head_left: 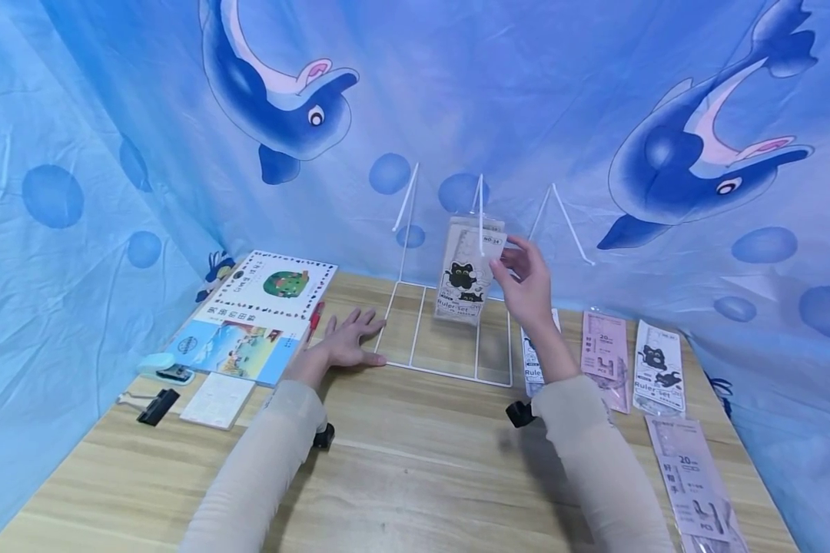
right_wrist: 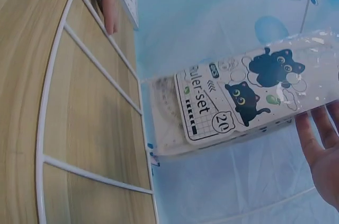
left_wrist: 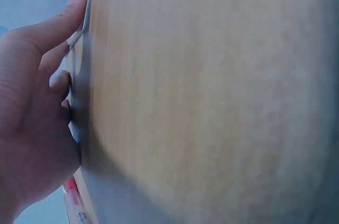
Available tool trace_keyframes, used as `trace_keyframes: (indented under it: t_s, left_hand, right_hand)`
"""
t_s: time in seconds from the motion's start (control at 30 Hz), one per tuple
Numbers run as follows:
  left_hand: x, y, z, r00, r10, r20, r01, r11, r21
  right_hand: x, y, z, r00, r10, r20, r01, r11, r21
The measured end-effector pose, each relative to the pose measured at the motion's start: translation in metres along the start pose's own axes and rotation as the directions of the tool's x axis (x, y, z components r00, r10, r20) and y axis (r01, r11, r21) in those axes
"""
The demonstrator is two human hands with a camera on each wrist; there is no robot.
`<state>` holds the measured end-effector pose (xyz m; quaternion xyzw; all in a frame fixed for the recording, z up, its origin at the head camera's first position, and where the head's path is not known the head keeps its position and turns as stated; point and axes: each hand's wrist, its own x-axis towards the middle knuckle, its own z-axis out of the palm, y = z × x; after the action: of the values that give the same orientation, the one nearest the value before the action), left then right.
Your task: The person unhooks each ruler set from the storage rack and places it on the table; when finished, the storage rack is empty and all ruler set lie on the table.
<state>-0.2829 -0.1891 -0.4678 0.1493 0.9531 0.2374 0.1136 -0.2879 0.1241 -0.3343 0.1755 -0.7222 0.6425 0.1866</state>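
Note:
A white wire rack [head_left: 459, 376] stands on the table, with three slanting prongs at the top. From its middle prong hang clear-wrapped ruler sets [head_left: 473, 265], one in front of another, with black cats and "Ruler-set" printed on the card. My right hand [head_left: 526, 284] pinches the right edge of the front ruler set, thumb in front and fingers behind; the right wrist view shows the fingers [right_wrist: 318, 134] along that edge. With fingers spread, my left hand [head_left: 349, 338] rests at the rack's left front corner, the thumb on the wire.
Books [head_left: 270, 299], a red pen [head_left: 314, 319], a white notepad [head_left: 217, 399], a light-blue stapler [head_left: 166, 369] and a black binder clip [head_left: 157, 407] lie at left. More ruler sets [head_left: 659, 369] and pink ruler packs [head_left: 605, 357] lie at right. A blue dolphin curtain hangs behind.

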Motion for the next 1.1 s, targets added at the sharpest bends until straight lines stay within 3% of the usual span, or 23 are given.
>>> trace_keyframes:
  t_s: [0.17,0.57,0.93,1.1]
  left_hand:
    - [0.000,0.000,0.001,1.000,-0.003,-0.002,0.003,1.000,-0.003]
    - [-0.002,0.002,-0.001,1.000,0.011,-0.009,-0.011,1.000,-0.015]
    - [-0.002,0.000,0.000,1.000,0.005,-0.007,-0.005,1.000,-0.011]
    - [-0.002,0.002,-0.001,1.000,0.005,-0.011,-0.005,1.000,-0.004]
  right_hand:
    - [0.000,-0.003,0.004,0.999,-0.035,-0.019,0.034,0.999,-0.011]
    - [-0.002,0.011,-0.006,0.998,-0.044,0.041,0.043,0.999,0.029]
    - [-0.033,-0.018,-0.022,0.986,-0.060,0.156,0.064,0.998,-0.019]
    - [-0.047,-0.033,-0.041,0.968,-0.068,0.242,0.079,0.996,-0.034]
